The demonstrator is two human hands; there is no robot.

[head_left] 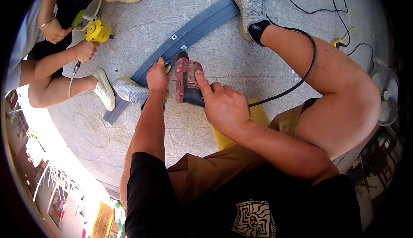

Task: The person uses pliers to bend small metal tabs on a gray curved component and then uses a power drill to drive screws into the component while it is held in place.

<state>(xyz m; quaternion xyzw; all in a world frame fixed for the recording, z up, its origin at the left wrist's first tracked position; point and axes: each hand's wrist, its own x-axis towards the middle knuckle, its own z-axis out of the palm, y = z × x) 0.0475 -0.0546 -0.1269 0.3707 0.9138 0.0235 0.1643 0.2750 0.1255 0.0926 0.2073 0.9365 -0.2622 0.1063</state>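
A red drill (188, 79) is being gripped in the right hand (226, 109), its nose being pointed at a long grey strip (202, 23) on the floor (187, 130). The strip is apparently being drilled or fastened; steady pressure and a firmly braced strip are probably being called for next. The strip is being crossed by both shoes (249, 5) just beyond the hands. The left hand (158, 75) is being placed near its closer edge; what is being held there cannot be told.
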